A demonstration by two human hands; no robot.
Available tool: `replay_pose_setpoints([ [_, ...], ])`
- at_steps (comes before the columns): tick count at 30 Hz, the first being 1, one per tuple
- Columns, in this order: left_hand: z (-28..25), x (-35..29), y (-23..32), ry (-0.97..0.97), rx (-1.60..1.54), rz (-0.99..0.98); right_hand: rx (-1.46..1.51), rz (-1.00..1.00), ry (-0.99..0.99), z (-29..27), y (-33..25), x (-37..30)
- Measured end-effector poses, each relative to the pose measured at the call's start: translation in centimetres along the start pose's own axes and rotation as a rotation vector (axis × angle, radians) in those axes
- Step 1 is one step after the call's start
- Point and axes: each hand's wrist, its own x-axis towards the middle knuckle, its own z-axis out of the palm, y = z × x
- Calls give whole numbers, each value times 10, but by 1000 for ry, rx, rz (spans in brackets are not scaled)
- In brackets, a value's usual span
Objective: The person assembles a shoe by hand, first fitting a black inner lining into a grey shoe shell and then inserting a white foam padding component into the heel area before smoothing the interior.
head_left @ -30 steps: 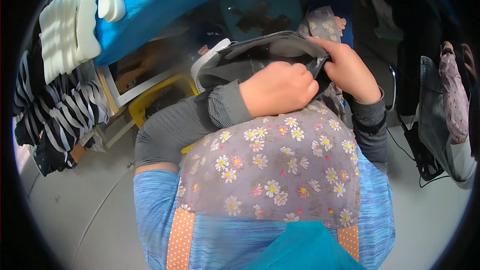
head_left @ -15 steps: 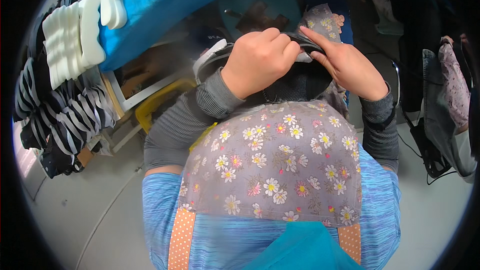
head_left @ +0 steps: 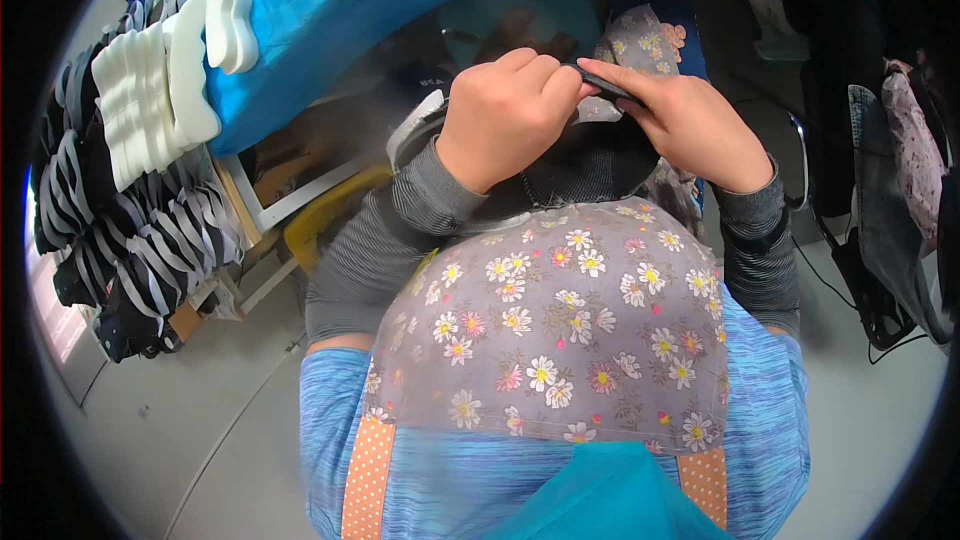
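In front of my chest I hold a black fabric piece (head_left: 592, 168), rounded and hollow like a cap, with a pale edge on its left side. My left hand (head_left: 513, 118) is closed over its upper rim, knuckles up, with the fingertips hidden. My right hand (head_left: 695, 125) pinches the same rim between thumb and forefinger, close beside the left. A short stretch of folded black edge (head_left: 606, 88) shows between the two hands. The lower part of the piece hangs against my flowered apron (head_left: 540, 330).
At the upper left, white wavy foam pieces (head_left: 135, 105) stand by a blue-covered surface (head_left: 330, 15). Below them hang many black-and-white fabric pieces (head_left: 130, 250). A yellow bin (head_left: 320, 215) sits beneath on the left. Dark cloth and a flowered garment (head_left: 912, 150) hang at right.
My hands have drawn slightly closer together along the rim, and the edge between them is now folded flatter. The whole view has shifted slightly.
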Motion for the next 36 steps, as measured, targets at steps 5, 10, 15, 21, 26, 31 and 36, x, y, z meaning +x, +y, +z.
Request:
replay_pose_setpoints([
  [5, 1, 0, 3, 27, 35, 15, -161, -91, 25, -8, -6, 12],
  [10, 3, 0, 1, 60, 74, -38, -204, -136, 184, 5, -1, 30],
  [15, -4, -19, -5, -70, 54, -11, -43, -179, 300, 12, 6, 24],
  [21, -6, -19, 0, 26, 51, 42, -71, -152, 183, 1, 1, 23],
  [26, -6, -16, -1, 78, 54, -28, -76, -152, 270, 4, -11, 23],
  [31, -7, -19, 0, 75, 38, -27, 192, -87, 253, 15, -1, 25],
  [36, 2, -31, 14, 14, -38, -38, 328, -58, 177, 14, 1, 28],
])
